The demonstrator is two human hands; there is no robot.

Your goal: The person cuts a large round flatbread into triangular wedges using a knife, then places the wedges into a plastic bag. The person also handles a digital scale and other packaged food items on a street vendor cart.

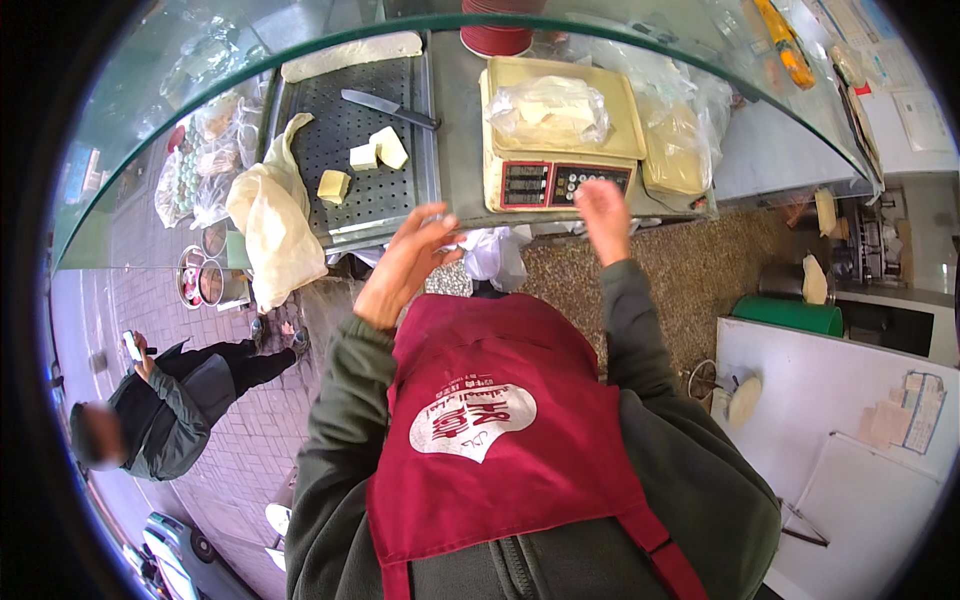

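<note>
My right hand (606,217) is over the keypad (581,184) of a digital weighing scale (491,161), fingertips at the keys; foreshortening hides how its fingers are set. A clear plastic bag with a pale block (551,111), perhaps tofu, lies on the weighing pan (622,135). My left hand (409,259) hovers at the counter's front edge, fingers apart and nothing in them. Beyond it, a perforated dark tray (307,112) bears several pale cut blocks (334,186), a knife with a black handle (390,107) and a long white slab (352,56).
A limp cream cloth (274,217) hangs over the tray's left corner. Beside the scale are plastic bags (679,139). A curved glass edge (375,28) crosses above the counter. At left stand metal tins (214,281) and a person (187,397) holding a phone.
</note>
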